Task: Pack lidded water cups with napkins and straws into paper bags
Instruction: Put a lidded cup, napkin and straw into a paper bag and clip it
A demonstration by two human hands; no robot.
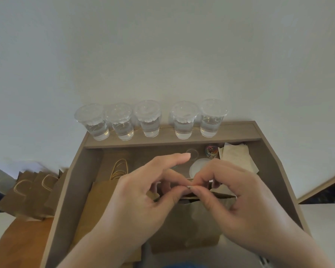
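Both hands are at the top edge of the standing paper bag (186,229), near the front of the tray (75,180).

- Grip: the left hand (143,194) and right hand (240,194) each pinch the folded lip of the bag, and their fingertips meet at the middle of the fold. The left forefinger sticks out straight, clear of the pinch. Something small and pale glints between the fingertips; we cannot tell whether it is a clip.
- Key relation: the lip runs left to right across our view, and the pinch sits at its midpoint. Each hand therefore has half the fold on its own side, and neither is nearer. We judge that the bag's mouth is being closed. We cannot see what is inside.
- Cups (149,120): five stand lidded and upright, part filled with water, in a row on the back shelf (240,132). They are straight beyond the hands and well apart from them. There is a gap after the third.
- Napkins (236,155): they are stacked in the tray's far right corner, nearer the right hand.
- Between the hands and the shelf are a jar of coloured clips (211,151) and a white disc (198,168). A reach to the right-hand cups would pass over both.
- Flat bags (101,200) lie under the left wrist, and more (27,192) lie outside the tray to the left.
- We cannot make out any straws.
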